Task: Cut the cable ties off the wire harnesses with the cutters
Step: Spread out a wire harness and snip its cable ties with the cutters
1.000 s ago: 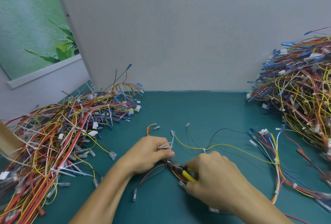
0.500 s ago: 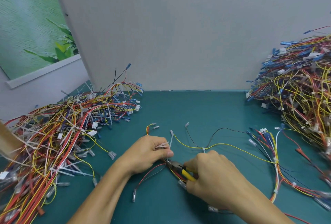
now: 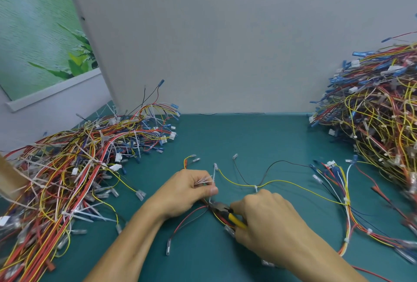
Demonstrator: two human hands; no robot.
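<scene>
A workshop bench for hand wiring work, by the look of it. The teal tabletop (image 3: 259,137) is closed off on the far side by a plain grey partition (image 3: 225,44), like a booth. A heap of coloured wire harnesses (image 3: 74,169) with terminals and white connectors covers the left, and a taller heap (image 3: 379,119) rises on the right. White cable ties (image 3: 90,215) are strewn through the left one. Yellow-handled cutters (image 3: 225,211) sit near the middle. Beyond the partition, far left, hangs a printed picture (image 3: 33,33) of green leaves

Wire piles lie left (image 3: 74,169) and right (image 3: 379,121) on the table (image 3: 248,137), hands (image 3: 187,191) between them.
</scene>
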